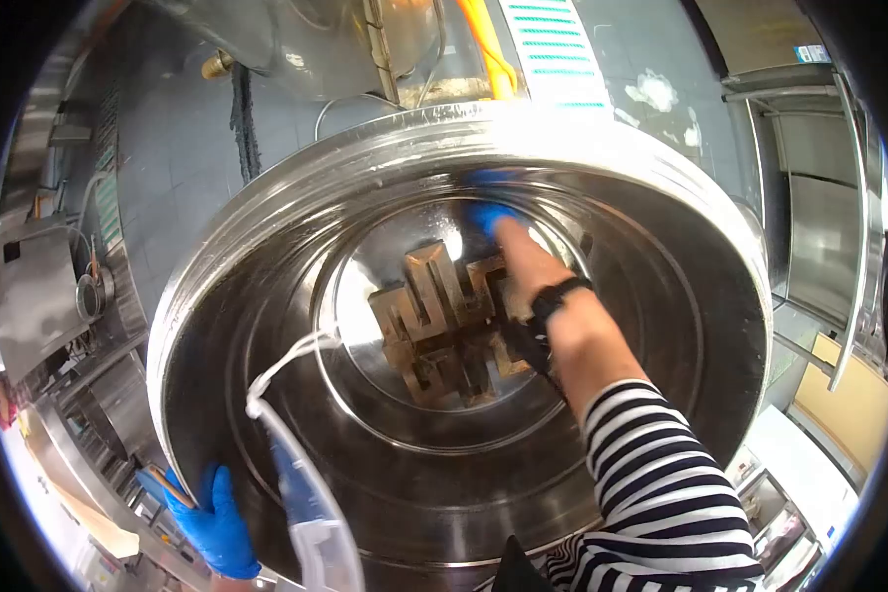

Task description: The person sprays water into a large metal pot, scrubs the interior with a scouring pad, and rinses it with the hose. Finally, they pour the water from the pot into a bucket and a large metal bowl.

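Grey floor (183, 128), steel units (44, 306) around. Big steel pot (424, 508), brown metalwork (427, 281) at bottom. Right hand (490, 217) inside, blurred, grip unclear; left hand (217, 528) at rim, grip unclear.

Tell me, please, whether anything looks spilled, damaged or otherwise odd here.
Yes: at upper right, beyond the large metal pot, irregular white patches break the even colour of the grey floor; spill or wear, I cannot tell.

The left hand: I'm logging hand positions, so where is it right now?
The left hand, in a blue glove, is at the lower left of the head view, at the rim of the large metal vessel.
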A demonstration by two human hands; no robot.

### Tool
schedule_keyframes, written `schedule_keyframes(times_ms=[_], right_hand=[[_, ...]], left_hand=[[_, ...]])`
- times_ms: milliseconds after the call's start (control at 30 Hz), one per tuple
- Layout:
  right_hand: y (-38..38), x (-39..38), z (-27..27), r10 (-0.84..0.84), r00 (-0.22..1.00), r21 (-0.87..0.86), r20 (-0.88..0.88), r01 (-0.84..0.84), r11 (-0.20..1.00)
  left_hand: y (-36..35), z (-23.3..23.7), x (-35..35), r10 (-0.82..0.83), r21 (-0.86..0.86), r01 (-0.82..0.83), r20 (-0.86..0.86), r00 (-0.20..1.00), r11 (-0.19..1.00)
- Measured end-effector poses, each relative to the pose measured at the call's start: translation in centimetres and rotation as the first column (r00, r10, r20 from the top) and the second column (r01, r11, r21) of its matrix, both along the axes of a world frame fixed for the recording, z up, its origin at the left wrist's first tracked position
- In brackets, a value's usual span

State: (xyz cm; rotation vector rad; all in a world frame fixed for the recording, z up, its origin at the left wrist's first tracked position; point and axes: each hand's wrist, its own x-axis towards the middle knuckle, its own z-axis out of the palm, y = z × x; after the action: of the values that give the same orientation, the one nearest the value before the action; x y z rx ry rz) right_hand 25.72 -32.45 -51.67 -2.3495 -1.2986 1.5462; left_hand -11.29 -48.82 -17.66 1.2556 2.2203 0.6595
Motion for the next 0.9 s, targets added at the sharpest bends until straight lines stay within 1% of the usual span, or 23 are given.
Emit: schedule_keyframes(times_ms=[33, 67, 100, 133, 167, 200, 233, 267, 300, 333, 400, 433, 467, 500, 533, 567, 600, 633, 667, 700, 733, 833, 900], right_hand=[[1.6, -4.0, 1.3, 0.068, 0.986, -0.071, -0.15, -0.08, 0.994], [1.9, -8.0, -6.6, 0.334, 0.934, 0.143, -0.13, -0.315, 0.938], [1.5, -12.4, -6.2, 0.38, 0.924, 0.331, 0.032, -0.368, 0.869], [1.1, -16.4, -4.0, 0.557, 0.816, 0.285, 0.154, -0.576, 0.766], [-1.2, -21.0, -7.4, 0.643, 0.762, 0.251, 0.078, -0.64, 0.727], [-4.0, -23.7, -5.4, 0.801, 0.575, 0.194, 0.168, -0.816, 0.545], [-5.6, -24.7, -0.6, 0.827, 0.556, 0.161, -0.085, -0.811, 0.562], [-8.9, -26.6, -0.1, 0.747, 0.632, 0.158, -0.207, -0.732, 0.663], [-14.6, -28.8, -2.9, 0.769, 0.591, 0.065, -0.243, -0.781, 0.621], [-15.4, -27.2, 2.8, 0.613, 0.688, -0.06, -0.389, -0.683, 0.728], [-29.3, -25.9, -5.0, 0.321, 0.756, -0.028, -0.57, -0.408, 0.912], [-35.8, -25.1, -8.5, 0.18, 0.729, -0.029, -0.66, -0.265, 0.964], [-39.7, -23.0, -10.5, 0.469, 0.809, -0.274, -0.355, -0.57, 0.775], [-34.6, -17.8, -0.9, 0.303, 0.951, -0.55, -0.058, -0.283, 0.785], [-28.3, -13.1, 6.7, 0.373, 0.885, -0.601, -0.278, -0.464, 0.651], [-34.7, -10.2, 1.2, 0.79, 0.584, -0.654, -0.187, -0.674, 0.344], [-34.0, -6.7, 1.6, 0.848, 0.521, -0.718, -0.102, -0.628, 0.3], [-35.9, -2.6, -1.3, 0.955, 0.295, -0.686, -0.028, -0.701, 0.196], [-33.9, -0.7, -0.8, 0.953, 0.302, -0.696, -0.024, -0.69, 0.201], [-30.2, 1.0, 0.9, 0.991, 0.098, -0.648, -0.092, -0.761, 0.015], [-28.0, 2.1, 2.4, 0.983, -0.116, -0.586, -0.143, -0.79, -0.179], [-26.7, 0.7, 3.7, 0.981, -0.067, -0.651, -0.183, -0.74, -0.171], [-33.3, -1.0, -0.2, 0.998, -0.037, -0.567, -0.047, -0.822, -0.058]], left_hand=[[0.1, 0.2, -0.1, 0.072, 0.0, -0.073, 0.145, 0.987, 0.997], [0.3, 0.6, -0.3, -0.041, -0.139, 0.026, -0.11, 0.993, 0.99], [0.7, 0.6, 0.2, -0.042, -0.136, 0.026, -0.117, 0.992, 0.99], [1.1, 0.7, 1.2, -0.012, -0.104, 0.002, -0.091, 0.996, 0.995], [1.3, 0.8, 1.9, 0.022, -0.075, -0.027, -0.067, 0.998, 0.997], [1.5, 1.3, 2.0, -0.051, -0.154, 0.025, -0.166, 0.985, 0.988], [1.0, 0.9, 2.0, -0.086, -0.114, 0.042, -0.42, 0.903, 0.993], [0.9, 1.0, 1.8, -0.11, -0.12, 0.07, -0.371, 0.922, 0.99], [1.1, 1.0, 1.8, -0.133, -0.123, 0.099, -0.317, 0.939, 0.987], [1.9, 1.4, 2.5, -0.182, -0.15, 0.138, -0.334, 0.925, 0.979], [2.1, 1.3, 2.7, -0.142, -0.142, 0.101, -0.317, 0.938, 0.985], [2.1, 1.3, 2.7, -0.12, -0.127, 0.086, -0.288, 0.95, 0.988], [1.9, 1.3, 2.4, -0.075, -0.123, 0.053, -0.186, 0.98, 0.991], [1.9, 1.2, 2.4, -0.018, -0.119, 0.003, -0.124, 0.992, 0.993], [1.0, 0.8, 1.3, 0.005, -0.081, -0.013, -0.105, 0.994, 0.997], [0.0, 0.2, -0.1, 0.024, -0.046, -0.027, -0.074, 0.997, 0.999], [0.0, 0.2, -0.6, -0.004, -0.026, 0.003, -0.042, 0.999, 1.0], [0.5, 0.1, 0.1, -0.043, -0.01, 0.042, -0.074, 0.996, 0.999], [0.8, 0.1, 0.7, -0.019, -0.011, 0.017, -0.129, 0.992, 1.0], [1.1, 0.3, 1.1, 0.003, -0.019, -0.007, -0.186, 0.983, 1.0], [1.4, 0.5, 1.4, -0.01, -0.022, 0.007, -0.137, 0.99, 1.0], [2.0, 1.2, 2.2, -0.027, -0.117, 0.001, -0.221, 0.975, 0.993], [2.4, 1.2, 2.3, -0.05, -0.134, 0.021, -0.218, 0.975, 0.991]])
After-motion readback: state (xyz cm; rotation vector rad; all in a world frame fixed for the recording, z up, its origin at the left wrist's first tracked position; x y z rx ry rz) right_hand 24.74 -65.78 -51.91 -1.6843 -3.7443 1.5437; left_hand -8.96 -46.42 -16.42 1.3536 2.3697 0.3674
